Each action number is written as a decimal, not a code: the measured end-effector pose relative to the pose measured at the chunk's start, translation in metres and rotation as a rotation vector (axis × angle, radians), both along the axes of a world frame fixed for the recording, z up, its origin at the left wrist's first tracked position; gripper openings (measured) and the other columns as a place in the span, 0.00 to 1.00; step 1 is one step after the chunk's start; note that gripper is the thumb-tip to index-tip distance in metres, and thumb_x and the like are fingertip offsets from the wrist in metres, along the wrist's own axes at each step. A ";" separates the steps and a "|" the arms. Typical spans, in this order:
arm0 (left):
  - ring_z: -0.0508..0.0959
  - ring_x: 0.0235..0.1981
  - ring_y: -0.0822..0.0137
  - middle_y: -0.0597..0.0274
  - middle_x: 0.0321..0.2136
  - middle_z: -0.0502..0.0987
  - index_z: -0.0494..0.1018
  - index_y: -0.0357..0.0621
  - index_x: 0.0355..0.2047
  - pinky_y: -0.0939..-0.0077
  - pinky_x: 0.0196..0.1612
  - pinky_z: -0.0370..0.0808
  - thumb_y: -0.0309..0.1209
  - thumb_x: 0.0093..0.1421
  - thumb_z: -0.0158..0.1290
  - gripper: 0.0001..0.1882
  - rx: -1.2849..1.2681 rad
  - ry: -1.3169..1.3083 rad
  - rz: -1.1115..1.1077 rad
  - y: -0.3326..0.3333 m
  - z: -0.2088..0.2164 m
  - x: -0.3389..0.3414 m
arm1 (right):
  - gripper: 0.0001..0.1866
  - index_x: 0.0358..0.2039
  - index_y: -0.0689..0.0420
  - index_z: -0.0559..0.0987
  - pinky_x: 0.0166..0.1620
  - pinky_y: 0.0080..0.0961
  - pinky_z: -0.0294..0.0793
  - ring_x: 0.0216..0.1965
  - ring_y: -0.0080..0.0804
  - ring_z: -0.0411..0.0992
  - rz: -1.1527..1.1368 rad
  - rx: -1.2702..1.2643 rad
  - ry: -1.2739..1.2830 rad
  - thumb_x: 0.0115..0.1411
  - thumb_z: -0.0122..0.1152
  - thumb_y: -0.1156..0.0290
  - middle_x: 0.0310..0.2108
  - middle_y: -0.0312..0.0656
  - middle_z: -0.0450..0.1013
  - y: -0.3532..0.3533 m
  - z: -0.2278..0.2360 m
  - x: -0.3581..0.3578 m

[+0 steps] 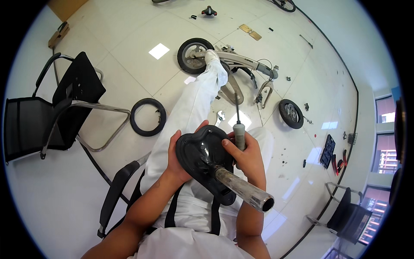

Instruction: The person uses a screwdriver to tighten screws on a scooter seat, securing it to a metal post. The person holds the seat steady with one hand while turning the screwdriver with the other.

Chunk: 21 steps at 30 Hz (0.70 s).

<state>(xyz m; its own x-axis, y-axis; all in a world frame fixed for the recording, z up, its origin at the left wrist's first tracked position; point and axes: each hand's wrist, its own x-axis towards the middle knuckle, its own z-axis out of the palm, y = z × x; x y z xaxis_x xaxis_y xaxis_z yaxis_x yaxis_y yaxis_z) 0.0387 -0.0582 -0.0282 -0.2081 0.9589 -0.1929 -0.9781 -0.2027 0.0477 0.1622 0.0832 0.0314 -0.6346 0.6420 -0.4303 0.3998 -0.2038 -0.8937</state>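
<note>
A black bicycle saddle (199, 152), underside up, lies over my lap, and its scuffed metal seat post (241, 186) sticks out toward the lower right. Around the saddle's left edge wraps my left hand (176, 159), thumb and fingers gripping the rim. My right hand (248, 156) is closed on the grey handle of a screwdriver (239, 133), whose dark shaft points away from me. The right thumb also presses on the saddle's right edge. Where the post meets the saddle, the clamp is partly hidden.
On the floor ahead lies a partly dismantled folding bike (241, 60). Nearby are a loose tyre (148, 117), a wheel (291, 114), an adjustable wrench (220, 117), a tool case (328, 151) and red-handled tools (340, 163). Black chairs (77, 86) stand left and right (348, 216).
</note>
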 end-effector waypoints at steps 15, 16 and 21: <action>0.61 0.68 0.47 0.44 0.68 0.57 0.56 0.52 0.69 0.48 0.68 0.61 0.57 0.64 0.39 0.38 -0.035 -0.021 0.007 -0.014 -0.036 0.008 | 0.19 0.46 0.62 0.78 0.39 0.27 0.74 0.34 0.37 0.75 0.367 0.785 -0.059 0.51 0.69 0.78 0.35 0.44 0.75 0.040 0.071 0.029; 0.61 0.68 0.47 0.44 0.68 0.57 0.56 0.52 0.69 0.48 0.68 0.61 0.57 0.64 0.39 0.38 -0.040 -0.004 0.001 -0.013 -0.038 0.009 | 0.19 0.44 0.62 0.79 0.39 0.26 0.75 0.34 0.36 0.76 0.317 0.806 -0.060 0.49 0.71 0.78 0.35 0.45 0.76 0.033 0.069 0.037; 0.62 0.67 0.47 0.44 0.67 0.58 0.57 0.50 0.68 0.48 0.68 0.61 0.55 0.63 0.40 0.37 -0.003 0.029 -0.015 -0.010 -0.049 0.008 | 0.19 0.40 0.60 0.81 0.43 0.27 0.79 0.39 0.38 0.81 0.064 0.824 0.069 0.45 0.74 0.80 0.39 0.48 0.80 0.002 0.036 0.069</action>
